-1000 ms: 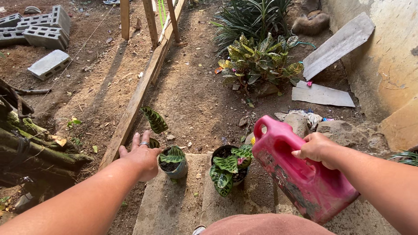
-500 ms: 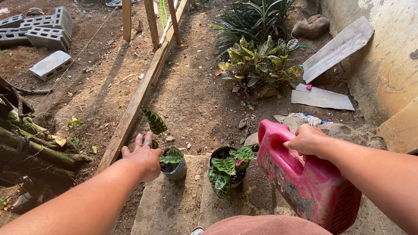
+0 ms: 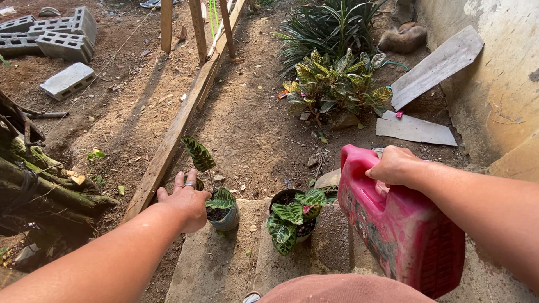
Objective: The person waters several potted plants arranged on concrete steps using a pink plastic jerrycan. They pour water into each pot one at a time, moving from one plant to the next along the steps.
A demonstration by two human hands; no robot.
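My left hand wraps around the side of a small grey pot holding a plant with striped green leaves. My right hand grips the handle of a large pink plastic jug, tilted and held just right of a second dark pot with striped leaves. Both pots stand on a concrete slab.
A long wooden plank runs diagonally over bare soil. Grey cinder blocks lie at the top left, logs at the left. Leafy plants, flat boards and a wall are at the right.
The pink jug has moved down and to the right and tilted further. My left hand has stayed at the small pot.
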